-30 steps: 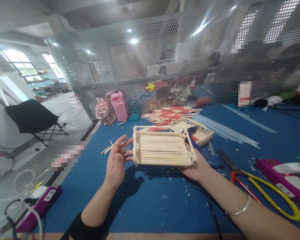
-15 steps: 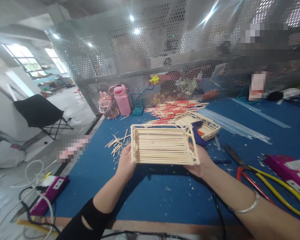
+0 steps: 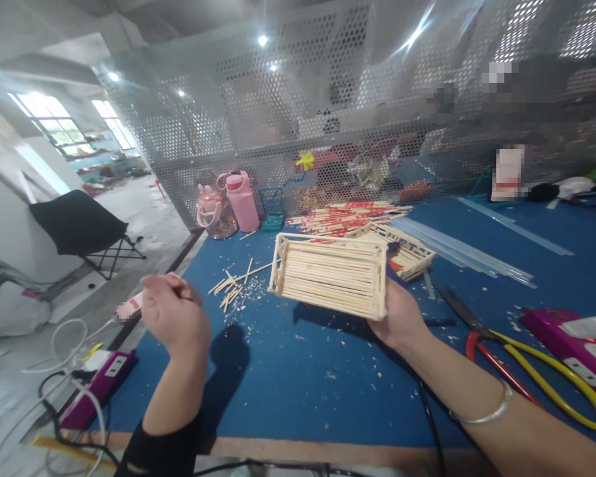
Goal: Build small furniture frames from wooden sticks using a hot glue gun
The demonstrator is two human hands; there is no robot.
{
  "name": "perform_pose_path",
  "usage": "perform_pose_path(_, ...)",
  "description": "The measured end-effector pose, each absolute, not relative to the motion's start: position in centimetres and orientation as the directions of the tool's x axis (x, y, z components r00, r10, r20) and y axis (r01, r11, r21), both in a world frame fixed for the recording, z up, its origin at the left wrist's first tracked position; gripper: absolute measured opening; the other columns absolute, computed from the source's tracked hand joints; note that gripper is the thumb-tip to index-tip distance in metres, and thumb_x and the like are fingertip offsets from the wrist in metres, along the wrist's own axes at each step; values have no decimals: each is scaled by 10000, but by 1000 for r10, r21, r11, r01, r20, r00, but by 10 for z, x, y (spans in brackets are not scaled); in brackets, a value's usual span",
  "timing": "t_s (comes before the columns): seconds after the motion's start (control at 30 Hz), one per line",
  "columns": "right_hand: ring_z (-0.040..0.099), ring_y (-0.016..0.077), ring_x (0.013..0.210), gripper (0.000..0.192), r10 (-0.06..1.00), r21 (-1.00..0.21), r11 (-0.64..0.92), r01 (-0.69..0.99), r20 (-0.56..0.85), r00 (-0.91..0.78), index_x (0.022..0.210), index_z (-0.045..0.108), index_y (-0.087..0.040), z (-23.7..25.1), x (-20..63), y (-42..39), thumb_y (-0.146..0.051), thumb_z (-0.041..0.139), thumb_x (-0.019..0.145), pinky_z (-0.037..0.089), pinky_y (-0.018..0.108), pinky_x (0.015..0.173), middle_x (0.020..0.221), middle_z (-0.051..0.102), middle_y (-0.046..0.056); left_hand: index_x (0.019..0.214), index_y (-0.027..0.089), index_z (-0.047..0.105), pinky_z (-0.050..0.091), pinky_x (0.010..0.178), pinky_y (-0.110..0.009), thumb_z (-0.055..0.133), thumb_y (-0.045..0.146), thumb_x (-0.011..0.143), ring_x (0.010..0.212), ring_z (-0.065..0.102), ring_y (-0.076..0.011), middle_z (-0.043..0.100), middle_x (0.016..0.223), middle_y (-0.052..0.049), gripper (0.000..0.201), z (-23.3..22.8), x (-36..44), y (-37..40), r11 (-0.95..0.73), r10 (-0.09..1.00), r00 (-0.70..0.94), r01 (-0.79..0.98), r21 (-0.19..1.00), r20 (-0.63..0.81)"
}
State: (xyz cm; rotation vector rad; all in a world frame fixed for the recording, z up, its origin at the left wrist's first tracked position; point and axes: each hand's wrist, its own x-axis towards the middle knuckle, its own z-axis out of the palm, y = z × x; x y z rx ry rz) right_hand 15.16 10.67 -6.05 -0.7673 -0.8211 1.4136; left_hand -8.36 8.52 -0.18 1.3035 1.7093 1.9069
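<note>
Your left hand (image 3: 171, 311) has let go, curled loose; your right hand (image 3: 400, 315) alone cups the pale wooden-stick box frame (image 3: 330, 273) above the blue desk (image 3: 302, 377) — support its base, it's tilting.

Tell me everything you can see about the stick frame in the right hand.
The stick frame is a box-like panel of pale wooden sticks laid side by side, with thin rails at both ends. It is held in the air, tilted, above the blue table. Only the right hand grips it, at its right end.
</note>
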Motion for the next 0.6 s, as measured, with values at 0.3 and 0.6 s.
perform_pose_path(0.3, 639, 258, 1015, 365, 972, -932, 234, -277, 227, 55, 970, 647, -225, -66, 152, 96, -528, 529, 806, 488, 395, 905, 1030, 720, 61, 1051, 193, 499, 516, 562, -227, 657, 326, 748, 701, 600, -101, 580, 1049, -68, 367, -13, 22, 64, -257, 945, -233, -99, 961, 229)
perform_pose_path(0.6, 591, 242, 1080, 432, 963, -953, 254, -167, 233, 132, 1000, 657, -196, -69, 153, 106, -539, 460, 827, 453, 361, 934, 1010, 716, 79, 624, 163, 516, 418, 529, -220, 471, 423, 898, 549, 477, -89, 510, 601, 13, 381, -42, -13, 7, -272, 939, -137, 261, 926, 315)
